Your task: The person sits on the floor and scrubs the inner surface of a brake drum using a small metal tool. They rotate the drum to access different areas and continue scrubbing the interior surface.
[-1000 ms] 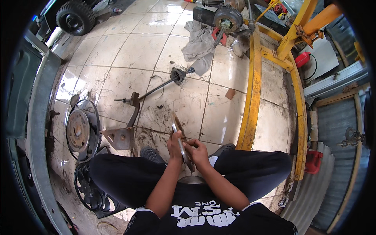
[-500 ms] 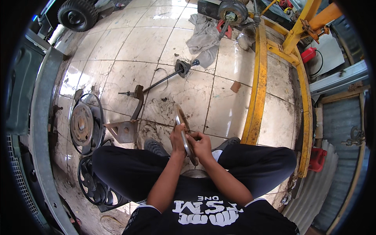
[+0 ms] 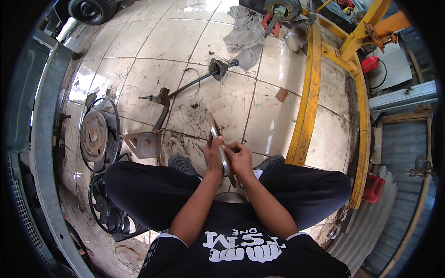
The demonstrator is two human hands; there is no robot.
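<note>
A flat, round metal disc (image 3: pixel 213 126), worn brown with a shiny edge, stands nearly edge-on between my knees. My left hand (image 3: pixel 213 156) is closed round its left side, the thumb at the rim. On the disc's right side my right hand (image 3: pixel 239 160) is closed, its fingers curled against the face and rim. What the right fingertips do on that face is hidden. Just below the disc, between my legs, the top of a round metallic thing (image 3: pixel 230 198) shows.
Ahead on the tiled floor lie a rod with a dark flange (image 3: pixel 194 85), a pedal arm with bracket (image 3: pixel 146 143) and a grey rag (image 3: pixel 243 34). Left are a rusty round plate (image 3: pixel 94 135) and a black fan (image 3: pixel 104 204). A yellow steel frame (image 3: pixel 308 102) stands right.
My view has shifted slightly, so the floor things sit a little differently in the picture. Both hands keep hold of the disc, which appears a little more edge-on.
</note>
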